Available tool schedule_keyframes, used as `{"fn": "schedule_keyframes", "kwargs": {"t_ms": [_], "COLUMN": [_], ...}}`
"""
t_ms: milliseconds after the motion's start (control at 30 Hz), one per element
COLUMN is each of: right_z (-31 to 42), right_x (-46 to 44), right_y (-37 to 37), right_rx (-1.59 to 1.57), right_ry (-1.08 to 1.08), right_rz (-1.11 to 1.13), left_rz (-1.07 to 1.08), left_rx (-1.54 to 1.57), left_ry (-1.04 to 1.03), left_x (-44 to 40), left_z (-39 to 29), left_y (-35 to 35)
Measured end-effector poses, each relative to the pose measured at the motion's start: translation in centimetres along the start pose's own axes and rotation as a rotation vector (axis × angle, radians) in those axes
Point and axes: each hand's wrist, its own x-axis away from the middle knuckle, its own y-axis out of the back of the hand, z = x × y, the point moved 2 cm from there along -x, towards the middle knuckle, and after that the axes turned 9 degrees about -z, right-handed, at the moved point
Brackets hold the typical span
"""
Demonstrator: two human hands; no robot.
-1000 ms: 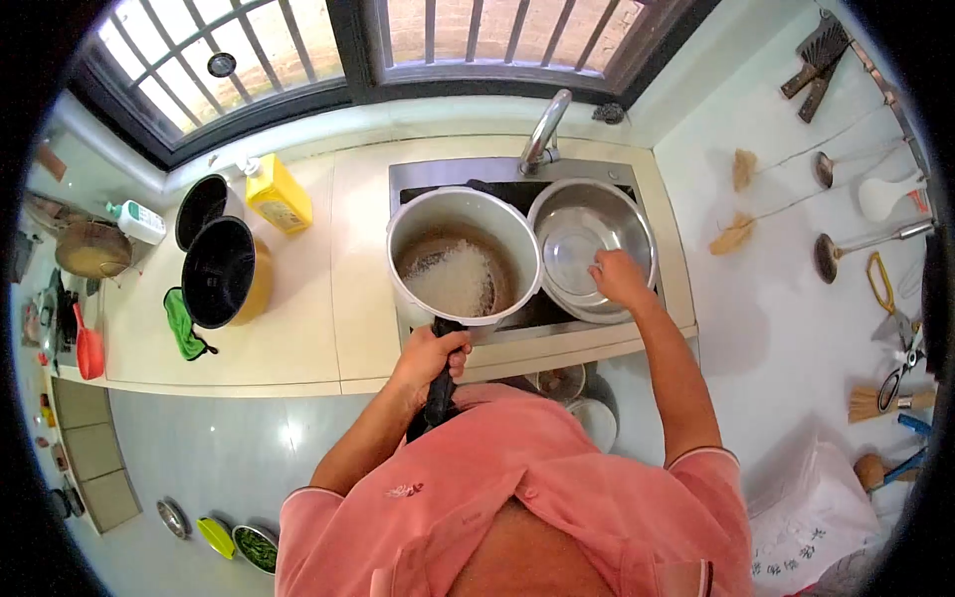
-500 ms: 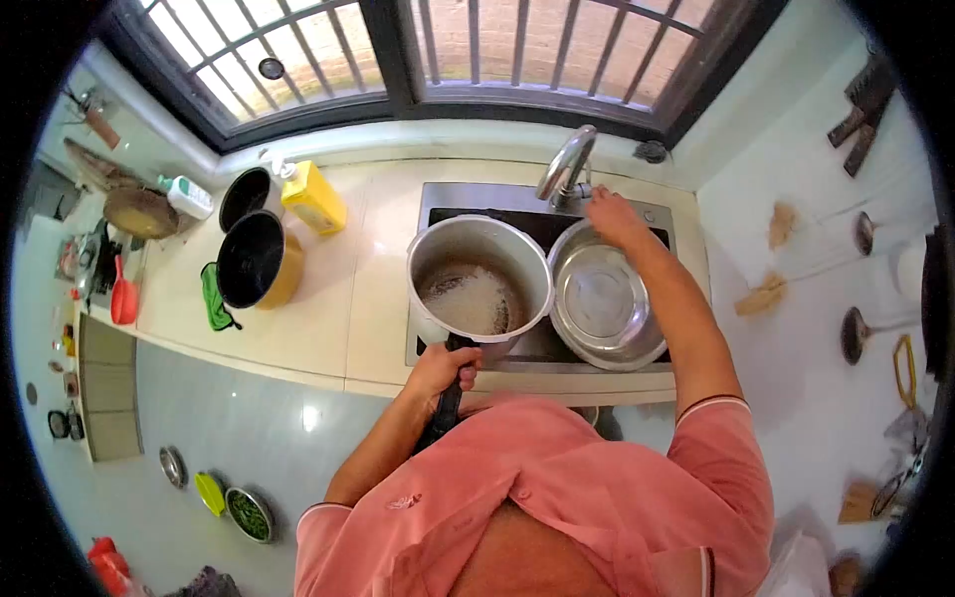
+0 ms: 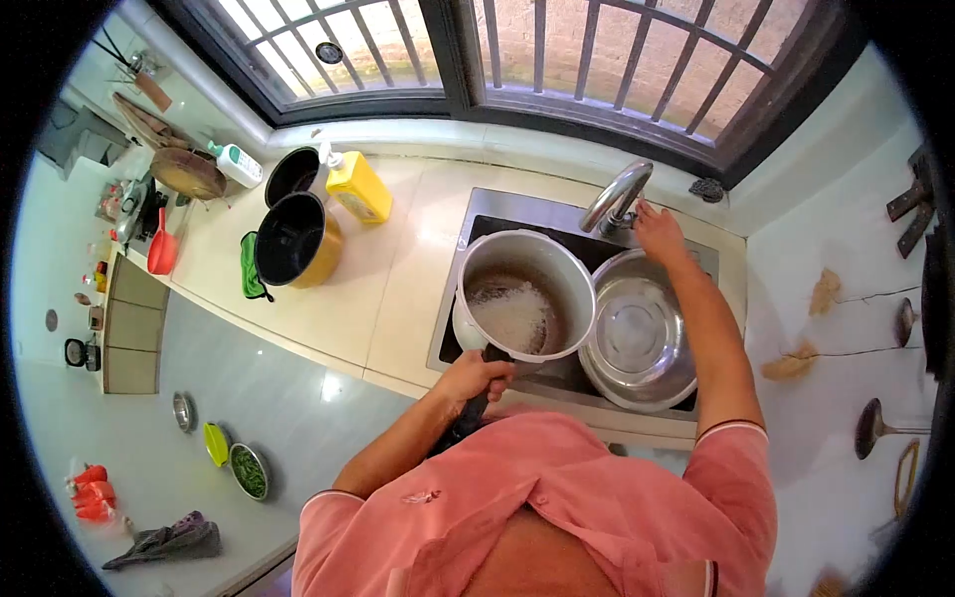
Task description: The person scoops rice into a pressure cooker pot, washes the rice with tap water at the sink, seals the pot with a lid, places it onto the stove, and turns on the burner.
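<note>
My left hand (image 3: pixel 472 382) is wrapped around the black handle of a deep metal pot (image 3: pixel 527 261), which sits over the left part of the sink (image 3: pixel 476 207). White grains that look like rice cover part of the pot's bottom. With its fingers closed, my right hand (image 3: pixel 659 234) reaches the small handle at the side of the curved faucet (image 3: pixel 622 191); the fingertips are partly hidden. Below my right forearm, a shiny steel basin (image 3: pixel 637 383) rests in the right part of the sink, beside the pot. No running water is visible from the spout.
On the counter to the left stand a yellow pump bottle (image 3: pixel 360 189), two dark-lined pots, a green cloth (image 3: pixel 250 267) and a white bottle (image 3: pixel 237 164). A red ladle (image 3: pixel 162 249) lies further left. Ladles hang on the right wall. Bowls, one with greens (image 3: pixel 249 472), sit lower left.
The camera view has shifted and turned, so the counter and sink appear further right and lower. My left hand stays on the pot handle, and my right hand stays at the faucet.
</note>
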Motion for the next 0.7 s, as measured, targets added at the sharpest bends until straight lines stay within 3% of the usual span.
{"fn": "schedule_keyframes", "kwargs": {"t_ms": [267, 367, 467, 567, 700], "right_z": [0.6, 1.6, 4.2, 7.6, 11.7], "right_x": [-0.9, -0.4, 1.1, 3.3, 5.6], "right_y": [-1.1, -1.0, 3.7, 2.9, 3.6], "right_rx": [-0.175, -0.395, -0.691, -0.913, -1.116], "right_ry": [-0.141, -0.260, -0.537, -0.599, -0.727], "right_rz": [-0.002, -0.247, -0.128, -0.337, -0.331], "left_rz": [-0.011, -0.026, 0.001, -0.007, 0.018], "left_rx": [-0.032, -0.040, -0.025, -0.097, -0.115], "left_ry": [0.018, 0.037, 0.057, 0.033, 0.029], "left_x": [-1.5, -2.2, -2.7, -4.2, -5.0], "left_z": [-1.2, -1.3, -2.1, -1.5, -2.3], "left_y": [0.1, 0.4, 0.6, 1.4, 1.5]}}
